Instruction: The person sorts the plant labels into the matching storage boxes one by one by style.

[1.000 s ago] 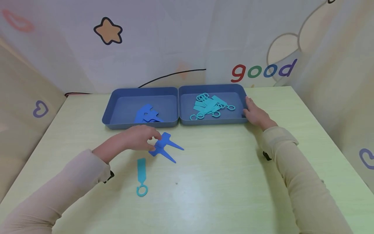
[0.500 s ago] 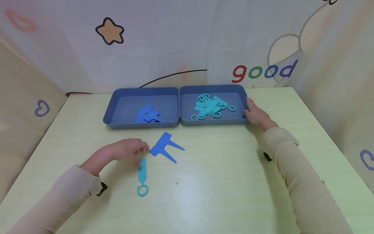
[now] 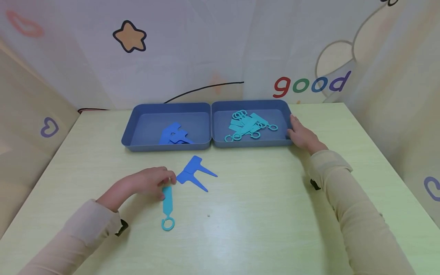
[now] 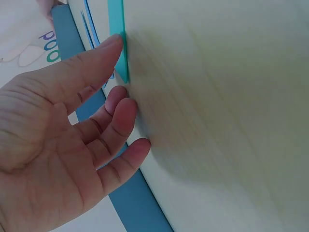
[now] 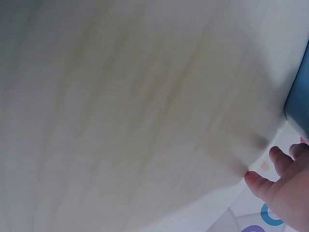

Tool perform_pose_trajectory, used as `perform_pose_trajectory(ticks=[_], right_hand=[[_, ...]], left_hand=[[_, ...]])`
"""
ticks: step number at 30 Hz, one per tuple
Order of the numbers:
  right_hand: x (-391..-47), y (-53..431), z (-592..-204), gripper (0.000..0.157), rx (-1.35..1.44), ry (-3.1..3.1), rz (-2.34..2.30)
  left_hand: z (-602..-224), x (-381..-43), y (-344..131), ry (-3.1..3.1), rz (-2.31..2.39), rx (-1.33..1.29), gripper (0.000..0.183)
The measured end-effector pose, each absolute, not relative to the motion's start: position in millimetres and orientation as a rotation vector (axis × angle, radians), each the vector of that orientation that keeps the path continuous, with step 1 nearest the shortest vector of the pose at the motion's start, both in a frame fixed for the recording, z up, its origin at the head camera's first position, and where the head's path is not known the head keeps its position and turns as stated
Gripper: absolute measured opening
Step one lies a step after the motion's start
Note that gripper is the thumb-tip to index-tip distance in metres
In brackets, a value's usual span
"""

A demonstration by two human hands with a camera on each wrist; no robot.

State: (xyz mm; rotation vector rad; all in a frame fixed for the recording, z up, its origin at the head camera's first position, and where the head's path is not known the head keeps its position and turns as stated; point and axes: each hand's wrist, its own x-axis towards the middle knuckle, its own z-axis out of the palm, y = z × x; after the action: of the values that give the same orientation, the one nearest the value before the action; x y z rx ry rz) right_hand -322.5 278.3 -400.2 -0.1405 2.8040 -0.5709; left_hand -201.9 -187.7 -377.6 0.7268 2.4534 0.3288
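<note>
A teal plant label (image 3: pixel 167 204) with an open ring at one end lies flat on the table, ring toward me. My left hand (image 3: pixel 151 181) pinches its plain far end, the thumb at the left edge and the fingers on the other side. In the left wrist view the thumb (image 4: pixel 113 43) overlaps the label (image 4: pixel 117 21), its remaining fingers loosely curled. Two blue T-shaped plant labels (image 3: pixel 193 170) lie just beyond the fingertips, partly overlapping. My right hand (image 3: pixel 302 133) rests against the outer right wall of the right tray (image 3: pixel 251 143), fingers fairly straight.
The left tray (image 3: pixel 165 148) stands side by side with the right one and holds blue T-shaped labels (image 3: pixel 175 135). Several teal ring labels (image 3: pixel 245 124) are heaped in the right tray. A patterned curtain (image 3: pixel 192 46) hangs behind the table (image 3: pixel 254 214).
My left hand has moved back from the blue labels, down and left to the teal label's far end. The right hand stays at the tray wall.
</note>
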Motion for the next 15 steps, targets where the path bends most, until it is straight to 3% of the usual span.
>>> perform_pose_trajectory(ticks=[15], right_hand=[[-322.3,277.0,-400.6,0.062,-0.112,2.792,-0.582]], left_hand=[[-378.8,-200.9,-185.4,2.457,0.349,0.75,0.025]])
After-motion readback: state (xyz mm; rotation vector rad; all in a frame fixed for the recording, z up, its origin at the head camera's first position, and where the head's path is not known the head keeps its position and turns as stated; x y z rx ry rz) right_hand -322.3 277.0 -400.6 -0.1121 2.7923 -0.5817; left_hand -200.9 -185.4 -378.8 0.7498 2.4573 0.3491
